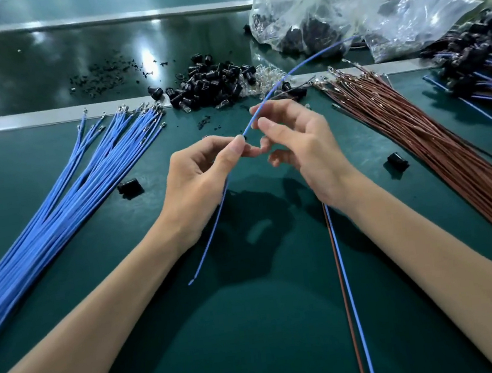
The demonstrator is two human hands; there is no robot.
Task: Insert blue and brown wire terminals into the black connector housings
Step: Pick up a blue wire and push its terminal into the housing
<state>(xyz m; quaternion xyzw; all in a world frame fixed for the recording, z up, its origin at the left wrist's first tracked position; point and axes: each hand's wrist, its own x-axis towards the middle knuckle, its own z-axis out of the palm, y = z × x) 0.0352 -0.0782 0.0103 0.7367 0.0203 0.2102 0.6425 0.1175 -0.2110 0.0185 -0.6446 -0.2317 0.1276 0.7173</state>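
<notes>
Since the heap of black housings (211, 83) sits mid-way across the green tabletop (257, 353), positions are given from it. The blue wire bundle (57, 208) fans out left of and nearer than the heap. The brown wire bundle (432, 140) lies to its right, and a clear plastic bag (325, 2) sits behind it to the right.

Both hands are raised in front of the heap. The left hand (198, 179) pinches a single blue wire (287, 75) between thumb and forefinger. The right hand (304, 146) pinches the same wire just above. A brown-and-blue pair (347, 297) trails from under the right wrist, its upper end hidden.

One loose housing (130, 187) lies nearer-left of the heap, a second loose housing (396, 161) nearer-right. Whether a housing sits in the pinch cannot be confirmed.

Recommendation: grip close behind the terminal, square it to the cavity, push straight until seated, then tug lightly.
</notes>
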